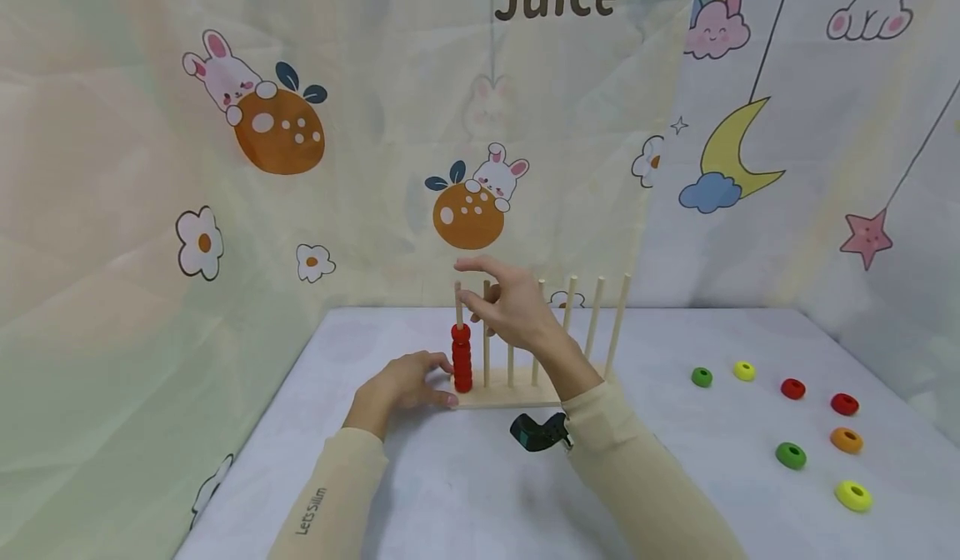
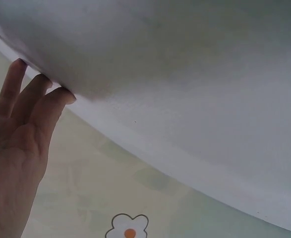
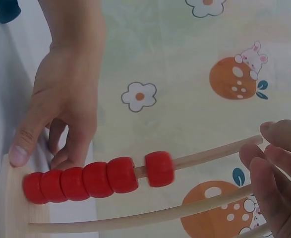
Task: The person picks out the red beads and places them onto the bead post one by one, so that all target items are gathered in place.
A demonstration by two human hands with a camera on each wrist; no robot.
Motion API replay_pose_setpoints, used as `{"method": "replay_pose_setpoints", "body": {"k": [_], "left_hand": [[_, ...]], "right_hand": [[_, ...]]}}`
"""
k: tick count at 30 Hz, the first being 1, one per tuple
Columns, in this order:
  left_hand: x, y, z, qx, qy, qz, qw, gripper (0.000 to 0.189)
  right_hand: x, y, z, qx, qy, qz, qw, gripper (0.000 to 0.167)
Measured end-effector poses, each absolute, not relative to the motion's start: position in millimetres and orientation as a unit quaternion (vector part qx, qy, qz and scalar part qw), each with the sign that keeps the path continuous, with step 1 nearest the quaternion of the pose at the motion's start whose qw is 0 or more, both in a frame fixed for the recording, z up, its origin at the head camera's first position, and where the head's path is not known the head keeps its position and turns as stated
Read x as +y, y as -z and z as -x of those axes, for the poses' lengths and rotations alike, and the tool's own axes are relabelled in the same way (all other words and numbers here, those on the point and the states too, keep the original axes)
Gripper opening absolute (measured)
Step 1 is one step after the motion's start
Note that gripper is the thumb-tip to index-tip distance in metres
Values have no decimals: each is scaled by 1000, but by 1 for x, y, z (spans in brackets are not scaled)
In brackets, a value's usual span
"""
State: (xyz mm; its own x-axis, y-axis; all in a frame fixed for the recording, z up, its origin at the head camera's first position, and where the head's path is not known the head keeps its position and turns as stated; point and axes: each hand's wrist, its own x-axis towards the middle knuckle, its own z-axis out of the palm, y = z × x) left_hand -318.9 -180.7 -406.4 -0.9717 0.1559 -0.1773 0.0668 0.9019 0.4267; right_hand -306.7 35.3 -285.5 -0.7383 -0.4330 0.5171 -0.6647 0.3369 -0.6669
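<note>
A wooden peg rack (image 1: 517, 395) stands on the table, with several red beads (image 3: 96, 179) stacked on its leftmost peg. One more red bead (image 3: 160, 169) sits on that peg with a small gap above the stack. My left hand (image 1: 405, 381) holds the left end of the base; in the right wrist view its thumb (image 3: 20, 154) presses on the wood while the other fingers are behind. Beside the top of the same peg, my right hand (image 1: 513, 306) has thumb and index finger spread apart, nothing between them. The other pegs carry no beads.
Loose beads lie on the right of the table: green (image 1: 702, 377), yellow (image 1: 744, 370), red (image 1: 792, 388) and orange (image 1: 847, 440) among them. A dark device (image 1: 538, 432) sits at the right wrist. A printed curtain (image 1: 375, 210) hangs behind the table.
</note>
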Motion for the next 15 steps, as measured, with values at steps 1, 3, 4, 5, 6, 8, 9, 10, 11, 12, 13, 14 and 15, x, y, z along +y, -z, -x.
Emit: {"method": "replay_pose_setpoints", "body": {"k": [1, 3, 4, 5, 6, 8, 9, 10, 11, 12, 13, 14, 15], "left_hand": [[-180, 407, 319, 970, -212, -59, 104, 54], [-180, 408, 319, 970, -209, -62, 103, 53], [-179, 408, 320, 970, -209, -63, 103, 52], [-179, 408, 319, 970, -210, -63, 104, 52], [-178, 409, 319, 970, -211, -64, 106, 51], [-177, 408, 320, 969, -213, -64, 108, 51], [-177, 408, 320, 969, -214, -65, 109, 52], [-177, 407, 320, 968, -214, -64, 110, 52], [-177, 406, 320, 968, -214, -64, 110, 52], [-177, 406, 320, 969, -213, -65, 110, 51], [-178, 405, 320, 969, -212, -64, 110, 50], [-178, 404, 321, 969, -211, -63, 111, 50], [-178, 404, 321, 969, -210, -64, 112, 49]], "right_hand": [[37, 286, 306, -806, -467, -342, 126, 41], [40, 288, 304, -801, -469, -350, 131, 41], [42, 288, 303, -799, -468, -354, 135, 40], [45, 289, 303, -796, -468, -357, 141, 40], [48, 290, 302, -793, -471, -359, 145, 39], [54, 290, 301, -789, -471, -361, 160, 37], [56, 289, 301, -787, -471, -362, 168, 36], [59, 288, 302, -784, -472, -363, 175, 35], [62, 288, 302, -780, -475, -364, 181, 35], [64, 287, 303, -778, -475, -367, 187, 34], [66, 286, 303, -776, -475, -370, 191, 34], [68, 286, 304, -773, -475, -374, 194, 33], [70, 286, 304, -771, -475, -377, 196, 33]]}}
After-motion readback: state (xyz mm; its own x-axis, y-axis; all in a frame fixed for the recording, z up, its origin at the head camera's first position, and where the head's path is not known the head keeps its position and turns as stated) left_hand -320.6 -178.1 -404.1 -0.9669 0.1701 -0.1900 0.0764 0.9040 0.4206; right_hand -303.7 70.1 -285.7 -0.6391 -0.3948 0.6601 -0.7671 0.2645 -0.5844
